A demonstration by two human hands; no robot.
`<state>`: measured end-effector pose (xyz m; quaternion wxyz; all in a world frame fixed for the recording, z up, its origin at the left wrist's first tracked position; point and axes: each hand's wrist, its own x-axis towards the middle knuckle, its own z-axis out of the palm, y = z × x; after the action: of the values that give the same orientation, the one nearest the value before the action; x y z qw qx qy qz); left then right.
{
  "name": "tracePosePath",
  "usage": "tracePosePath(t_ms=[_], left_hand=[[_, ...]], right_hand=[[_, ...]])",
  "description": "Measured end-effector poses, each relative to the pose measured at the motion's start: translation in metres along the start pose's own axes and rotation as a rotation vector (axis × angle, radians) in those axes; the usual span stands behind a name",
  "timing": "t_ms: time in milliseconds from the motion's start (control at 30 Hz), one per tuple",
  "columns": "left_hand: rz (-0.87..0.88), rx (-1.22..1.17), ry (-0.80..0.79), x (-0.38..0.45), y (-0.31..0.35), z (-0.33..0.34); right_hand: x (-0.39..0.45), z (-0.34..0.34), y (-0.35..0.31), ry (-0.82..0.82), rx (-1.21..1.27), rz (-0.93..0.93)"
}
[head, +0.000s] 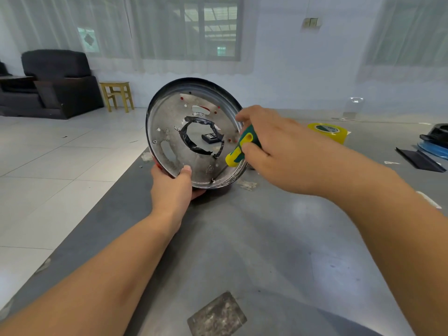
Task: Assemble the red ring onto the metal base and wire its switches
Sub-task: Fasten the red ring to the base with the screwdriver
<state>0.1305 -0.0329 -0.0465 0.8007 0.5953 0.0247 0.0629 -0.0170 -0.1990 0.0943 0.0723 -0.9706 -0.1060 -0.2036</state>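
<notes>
A round metal base stands tilted on its edge on the grey table, its inner face toward me, with a central hole lined in black tape. A sliver of the red ring shows behind its lower left rim. My left hand grips the lower rim, thumb on the inner face. My right hand holds a green and yellow screwdriver; its thin shaft points down-left, with the tip at a screw near the bottom rim. No switches or wires can be made out.
The grey table has a yellow tape roll at the right, with black and blue items at the far right edge. A rough grey patch lies near me. A sofa and a yellow stool stand on the tiled floor to the left.
</notes>
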Motion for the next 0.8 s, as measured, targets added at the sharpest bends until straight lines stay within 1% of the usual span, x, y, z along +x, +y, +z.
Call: tracePosePath(t_ms=[33,67,133,167,233,267,300,333,367,467,500,533,600,700,767,800], left_hand=[[0.001,0.003,0.001,0.0,0.0,0.0],[0.001,0.008,0.003,-0.001,0.0,0.001],[-0.005,0.012,0.01,-0.001,0.001,0.001],[-0.007,0.014,0.011,-0.001,0.001,0.001],[-0.001,0.021,0.006,-0.002,0.001,0.001],[0.006,0.026,0.004,-0.002,0.0,0.002],[0.014,0.028,0.003,-0.002,0.0,0.002],[0.018,0.027,0.007,-0.002,-0.001,0.002],[0.018,0.02,0.014,-0.002,-0.001,0.002],[-0.002,0.0,0.03,-0.001,0.0,0.002],[-0.005,0.001,0.03,0.0,0.0,0.002],[-0.006,0.003,0.029,-0.001,0.0,0.002],[-0.006,0.0,0.029,-0.001,0.0,0.002],[-0.001,0.006,0.016,-0.002,0.001,0.003],[0.004,0.021,0.012,-0.004,0.001,0.003],[0.004,0.02,0.017,-0.004,0.001,0.003]], right_hand=[[0.0,-0.005,0.0,-0.056,0.055,-0.026],[0.001,-0.008,0.001,-0.071,0.074,-0.056],[0.003,-0.006,0.005,0.005,0.044,-0.057],[0.004,-0.003,0.005,0.059,0.0,0.003],[0.004,0.005,0.004,0.168,-0.238,0.163],[0.004,0.008,0.003,0.183,-0.336,0.213],[0.003,0.009,0.005,0.171,-0.369,0.227],[0.002,0.009,0.007,0.129,-0.341,0.22],[0.001,0.008,0.01,0.088,-0.255,0.196],[0.0,-0.005,0.016,-0.094,0.073,0.133],[0.0,-0.01,0.016,-0.137,0.103,0.099],[0.0,-0.012,0.015,-0.133,0.086,0.065],[0.003,-0.006,0.014,-0.03,-0.008,0.048],[0.005,0.007,0.007,0.177,-0.27,0.206],[0.003,0.011,0.003,0.205,-0.374,0.247],[0.002,0.011,0.004,0.184,-0.35,0.228]])
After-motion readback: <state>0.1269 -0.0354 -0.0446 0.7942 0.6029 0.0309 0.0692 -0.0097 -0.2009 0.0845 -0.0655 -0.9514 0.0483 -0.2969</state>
